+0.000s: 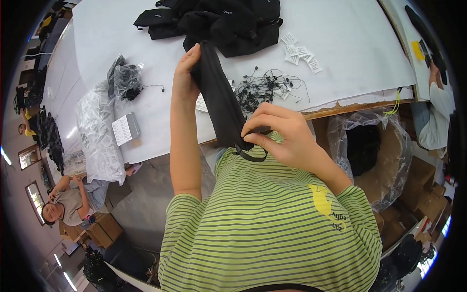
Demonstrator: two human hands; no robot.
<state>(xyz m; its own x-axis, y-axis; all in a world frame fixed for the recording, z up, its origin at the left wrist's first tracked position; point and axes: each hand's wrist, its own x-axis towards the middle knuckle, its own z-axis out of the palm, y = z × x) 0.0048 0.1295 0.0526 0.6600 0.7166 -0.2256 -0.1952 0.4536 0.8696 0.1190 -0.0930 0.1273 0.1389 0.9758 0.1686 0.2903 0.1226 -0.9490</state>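
Note:
A long black zippered pouch [217, 92] is held up on a slant in front of my chest, over the table's near edge. My left hand [187, 65] grips its far upper end, the thumb at the top edge. At the lower end, my right hand [279, 134] pinches a small black tab, perhaps a zipper pull, between thumb and fingers. A black strap loop [254, 156] hangs from that same end. Just beyond my right hand lies a tangle of black cords with small tags [265, 90].
Several black pouches [228, 24] are heaped at the table's far side, with white labels [299, 51] beside them. Leftward lie clear plastic bags [99, 131] and a small white box [125, 129]. A plastic-lined carton [389, 160] stands right below the table. Other people work at both sides.

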